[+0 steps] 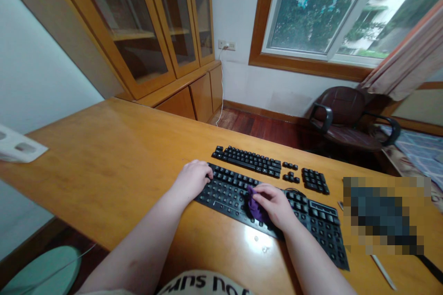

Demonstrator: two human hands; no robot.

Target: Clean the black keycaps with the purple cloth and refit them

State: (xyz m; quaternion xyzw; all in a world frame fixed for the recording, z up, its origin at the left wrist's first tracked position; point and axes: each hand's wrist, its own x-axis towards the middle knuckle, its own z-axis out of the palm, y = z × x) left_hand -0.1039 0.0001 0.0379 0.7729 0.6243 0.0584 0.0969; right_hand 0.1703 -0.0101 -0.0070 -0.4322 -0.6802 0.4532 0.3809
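- One black plastic keyboard (224,196), long and flat, lies on a smooth, shiny wooden desk (121,147), many of its small square stems bare
- Loose black keys (247,160) sit in neat rows just beyond it
- Right hand (278,203): fingers pinched on a soft, crumpled purple cloth (255,206) over the keyboard's middle
- Left hand (193,179): fingers curled at the keyboard's left end; gripping or only resting, cannot tell
- Pale shirt (207,276): bold dark letters, cut off at the bottom
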